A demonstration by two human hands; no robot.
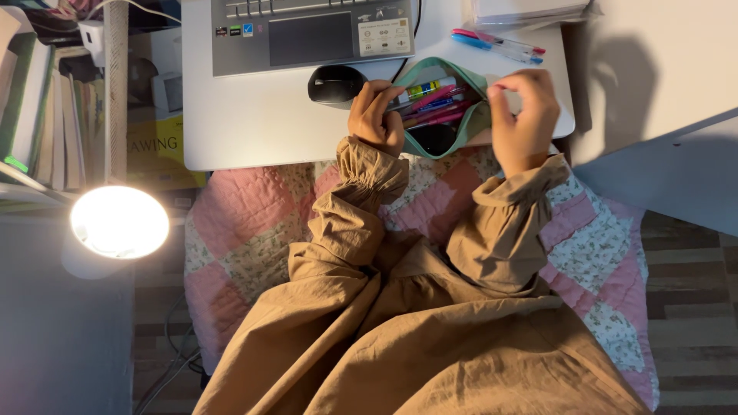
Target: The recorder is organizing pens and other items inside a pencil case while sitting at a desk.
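Lying between both hands: green pencil pouch, left hand, right hand gripping edges.

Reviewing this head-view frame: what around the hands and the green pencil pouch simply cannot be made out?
- Left hand: fingertips hidden inside the green pouch, so its grip is unclear.
- Right hand: curled fingers hide whether it pinches anything.
- Pouch contents: pens overlap; deeper items sit in shadow.
- Laptop: screen cut off by the top edge.
- Mouse: details lost in darkness.
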